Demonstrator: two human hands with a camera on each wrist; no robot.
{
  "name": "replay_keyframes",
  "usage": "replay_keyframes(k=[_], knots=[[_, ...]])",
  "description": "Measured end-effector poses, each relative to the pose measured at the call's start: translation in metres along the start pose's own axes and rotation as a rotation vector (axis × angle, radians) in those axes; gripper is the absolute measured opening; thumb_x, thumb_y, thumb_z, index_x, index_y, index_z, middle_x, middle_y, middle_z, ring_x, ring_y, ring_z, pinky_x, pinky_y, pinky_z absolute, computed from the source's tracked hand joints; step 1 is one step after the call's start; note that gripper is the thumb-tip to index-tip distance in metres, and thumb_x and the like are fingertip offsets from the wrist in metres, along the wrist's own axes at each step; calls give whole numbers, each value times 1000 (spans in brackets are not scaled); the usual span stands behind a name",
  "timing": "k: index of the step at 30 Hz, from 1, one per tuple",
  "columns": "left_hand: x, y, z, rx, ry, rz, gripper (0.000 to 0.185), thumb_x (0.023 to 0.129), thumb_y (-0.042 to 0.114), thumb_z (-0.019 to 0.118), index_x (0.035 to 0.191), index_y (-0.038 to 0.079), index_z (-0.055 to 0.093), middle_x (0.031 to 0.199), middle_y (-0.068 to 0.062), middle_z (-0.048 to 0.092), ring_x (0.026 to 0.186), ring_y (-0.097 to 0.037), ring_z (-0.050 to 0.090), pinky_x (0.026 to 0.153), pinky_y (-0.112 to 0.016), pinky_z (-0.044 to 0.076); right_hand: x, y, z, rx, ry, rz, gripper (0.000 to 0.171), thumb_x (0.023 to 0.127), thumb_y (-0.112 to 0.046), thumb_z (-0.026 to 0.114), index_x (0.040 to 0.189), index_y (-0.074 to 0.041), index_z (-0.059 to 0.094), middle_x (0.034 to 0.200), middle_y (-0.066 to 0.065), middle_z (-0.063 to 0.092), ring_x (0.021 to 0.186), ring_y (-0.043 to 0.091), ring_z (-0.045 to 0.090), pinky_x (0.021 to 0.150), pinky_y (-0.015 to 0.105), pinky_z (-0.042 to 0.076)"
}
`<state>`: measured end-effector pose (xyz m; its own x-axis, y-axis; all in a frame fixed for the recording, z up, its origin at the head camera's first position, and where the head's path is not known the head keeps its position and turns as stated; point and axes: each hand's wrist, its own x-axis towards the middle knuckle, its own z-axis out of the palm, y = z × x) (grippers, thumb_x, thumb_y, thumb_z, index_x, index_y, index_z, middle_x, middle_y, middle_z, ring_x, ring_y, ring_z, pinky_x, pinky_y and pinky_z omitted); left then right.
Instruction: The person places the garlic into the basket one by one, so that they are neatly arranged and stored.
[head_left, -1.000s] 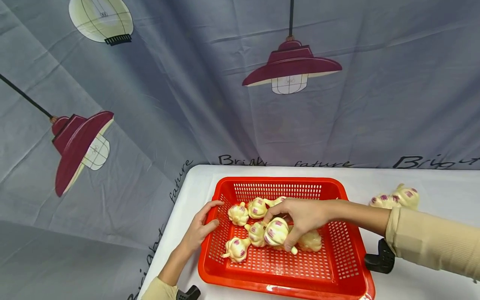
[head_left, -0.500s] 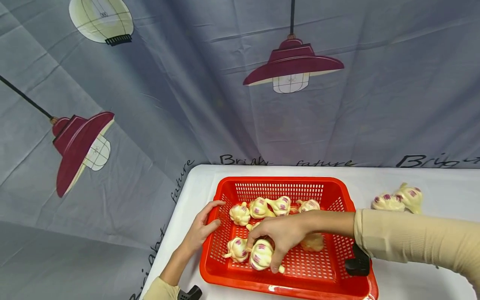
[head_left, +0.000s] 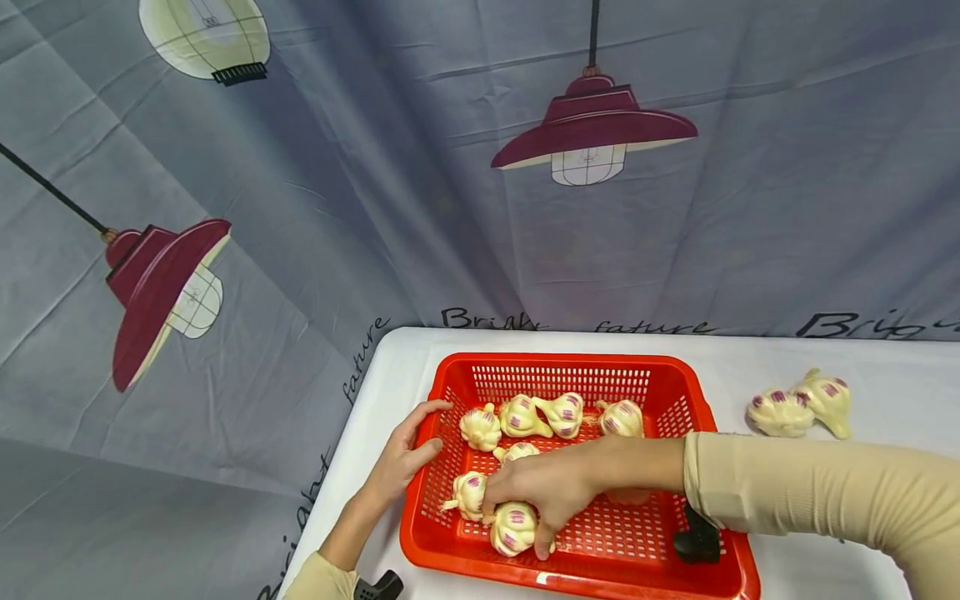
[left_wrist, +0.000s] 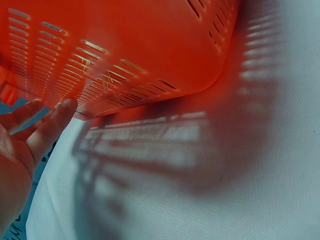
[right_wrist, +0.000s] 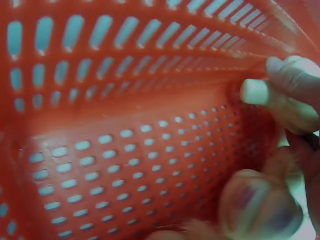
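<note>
Red plastic basket (head_left: 678, 385) is the landmark: the right hand (head_left: 551, 487) lowers a garlic bulb (head_left: 513, 528) to its near-left floor, fingers curled round it. The left hand (head_left: 401, 461) lies flat against its left wall, fingers straight. Judged step: placement. Next: loosen the grip, withdraw upward.

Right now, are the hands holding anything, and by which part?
The right hand grips a garlic bulb from above, fingers around its rounded body, low in the red basket. The left hand holds nothing; its fingers rest on the basket's left rim.
</note>
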<state>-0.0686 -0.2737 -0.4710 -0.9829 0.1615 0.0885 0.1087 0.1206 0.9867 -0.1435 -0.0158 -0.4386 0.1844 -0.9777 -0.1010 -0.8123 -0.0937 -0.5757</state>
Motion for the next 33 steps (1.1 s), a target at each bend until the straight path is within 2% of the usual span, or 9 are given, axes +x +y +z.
replay_keyframes(k=[7, 15, 18, 22, 25, 30, 33], knots=[[0, 0, -1, -8, -2, -7, 50, 94, -4, 47, 143, 5, 47, 135, -31, 48, 107, -47, 59, 78, -43, 59, -2, 2, 11, -117, -11, -7, 65, 79, -34, 86, 133, -14, 55, 133, -7, 56, 116, -2, 50, 98, 12, 39], [-1, -2, 0, -13, -6, 2, 50, 93, -4, 47, 143, 2, 45, 134, -32, 47, 106, -47, 58, 78, -43, 60, -1, 5, 12, -122, -7, -17, 68, 78, -37, 86, 134, -13, 55, 132, -7, 57, 116, -3, 50, 99, 12, 39], [-1, -2, 1, -3, -5, 18, 50, 93, -4, 48, 142, 2, 46, 134, -32, 48, 106, -46, 59, 78, -42, 59, -3, 5, 11, -94, 1, -11, 73, 78, -37, 87, 137, -12, 54, 136, -6, 56, 122, 0, 50, 102, 15, 39], [0, -2, 2, 20, -7, 38, 51, 92, -4, 49, 142, -2, 45, 135, -32, 47, 107, -46, 58, 81, -39, 58, -5, 5, 7, 65, 32, 11, 80, 75, -37, 88, 141, -12, 51, 135, -7, 58, 124, 2, 51, 104, 18, 39], [0, -2, 2, 31, -4, 39, 51, 91, -4, 49, 143, -3, 44, 135, -32, 47, 108, -48, 57, 81, -38, 58, -7, 3, 3, 262, 74, 25, 84, 75, -32, 90, 144, -11, 47, 132, -8, 60, 122, 2, 53, 104, 22, 41], [0, -1, 1, 39, -6, 48, 51, 91, -4, 49, 142, -4, 44, 132, -33, 49, 107, -49, 57, 80, -37, 58, -8, -4, -5, 623, 140, -2, 92, 74, -11, 91, 149, -2, 39, 139, 5, 58, 129, 13, 53, 110, 35, 40], [1, -1, 1, 38, -9, 50, 51, 91, -4, 49, 142, -3, 44, 132, -33, 49, 107, -48, 58, 80, -37, 58, -9, -6, -7, 737, 172, -13, 92, 74, -3, 89, 150, 0, 38, 141, 12, 56, 131, 20, 53, 111, 41, 39]])
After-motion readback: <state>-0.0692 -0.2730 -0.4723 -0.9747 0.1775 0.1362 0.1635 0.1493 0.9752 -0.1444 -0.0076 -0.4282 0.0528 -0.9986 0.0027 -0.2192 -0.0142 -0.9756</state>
